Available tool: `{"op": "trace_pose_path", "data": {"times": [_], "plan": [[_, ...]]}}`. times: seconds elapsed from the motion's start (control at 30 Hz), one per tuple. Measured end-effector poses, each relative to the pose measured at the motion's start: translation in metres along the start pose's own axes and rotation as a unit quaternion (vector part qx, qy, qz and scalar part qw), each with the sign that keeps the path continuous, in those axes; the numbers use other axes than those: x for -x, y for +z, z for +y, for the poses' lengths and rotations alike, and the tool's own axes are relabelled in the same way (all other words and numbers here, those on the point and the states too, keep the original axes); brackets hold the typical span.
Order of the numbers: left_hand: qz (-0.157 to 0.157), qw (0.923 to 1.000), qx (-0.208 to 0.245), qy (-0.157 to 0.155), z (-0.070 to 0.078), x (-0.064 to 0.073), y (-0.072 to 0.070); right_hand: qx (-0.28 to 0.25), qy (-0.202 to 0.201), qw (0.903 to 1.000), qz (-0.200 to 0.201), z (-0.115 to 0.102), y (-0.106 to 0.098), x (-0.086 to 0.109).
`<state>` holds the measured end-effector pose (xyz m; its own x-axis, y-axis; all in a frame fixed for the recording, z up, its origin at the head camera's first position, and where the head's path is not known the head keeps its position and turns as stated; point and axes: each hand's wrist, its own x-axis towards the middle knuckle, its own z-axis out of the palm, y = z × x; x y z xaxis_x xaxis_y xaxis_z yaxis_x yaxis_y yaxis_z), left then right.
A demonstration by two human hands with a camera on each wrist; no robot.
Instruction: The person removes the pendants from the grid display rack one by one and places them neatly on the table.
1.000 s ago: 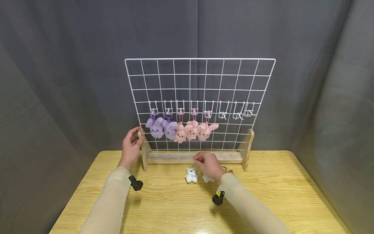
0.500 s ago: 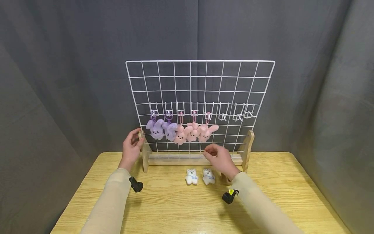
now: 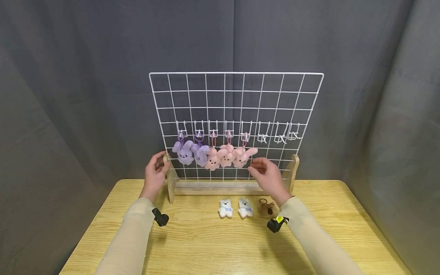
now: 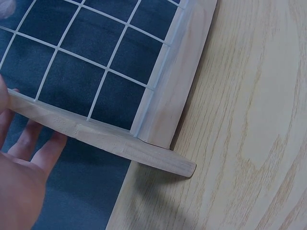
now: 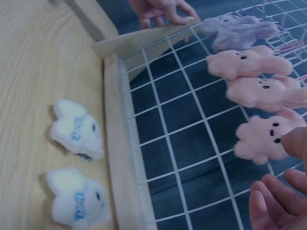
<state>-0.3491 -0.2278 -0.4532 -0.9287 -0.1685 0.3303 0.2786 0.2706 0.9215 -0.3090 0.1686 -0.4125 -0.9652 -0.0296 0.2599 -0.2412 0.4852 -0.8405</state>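
At the left wooden upright [image 3: 170, 185] of a white wire grid rack, my left hand [image 3: 154, 176] holds the post between thumb and fingers; the left wrist view shows the fingers [image 4: 47, 151] along the wood's outer side. My right hand [image 3: 269, 178] is raised before the grid, fingers loosely bent and holding nothing. Beside its fingertips hangs the rightmost pink bunny plush [image 3: 241, 157], which the thumb overlaps in the right wrist view. Two more pink bunny plushes [image 3: 212, 159] and two purple bunny plushes [image 3: 185, 153] hang from hooks to its left.
Three bare white hooks [image 3: 262, 137] are at the grid's right. Two white bear plushes [image 3: 225, 209] lie on the wooden table [image 3: 199, 244] before the rack's base. Right of them is a brown plush keychain [image 3: 268, 210], partly under the right wrist. Grey curtains [image 3: 103, 95] surround the table.
My right hand has risen from low by the rack's base, moving right and up toward the rightmost pink bunny plush, uncovering a white bear and the brown plush. The left hand stays put.
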Motion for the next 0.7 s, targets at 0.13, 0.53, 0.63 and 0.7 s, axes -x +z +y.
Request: {"op": "trace_pose_path", "data": {"times": [0.13,0.53,0.63,0.7], "plan": [[0.002,1.0,0.002,-0.002,-0.001,0.0,0.0,-0.006,0.005,0.9999,0.014,-0.004,-0.005,-0.004],[0.004,1.0,0.004,-0.002,-0.003,-0.003,0.001,-0.032,-0.001,0.9993,0.02,-0.015,-0.014,-0.005],[0.002,1.0,0.002,0.0,-0.005,-0.003,0.0,-0.041,-0.004,0.999,0.018,-0.016,-0.014,-0.005],[0.001,1.0,0.002,0.001,-0.005,-0.003,-0.001,-0.049,-0.005,0.9987,0.017,-0.017,-0.014,-0.005]]}}
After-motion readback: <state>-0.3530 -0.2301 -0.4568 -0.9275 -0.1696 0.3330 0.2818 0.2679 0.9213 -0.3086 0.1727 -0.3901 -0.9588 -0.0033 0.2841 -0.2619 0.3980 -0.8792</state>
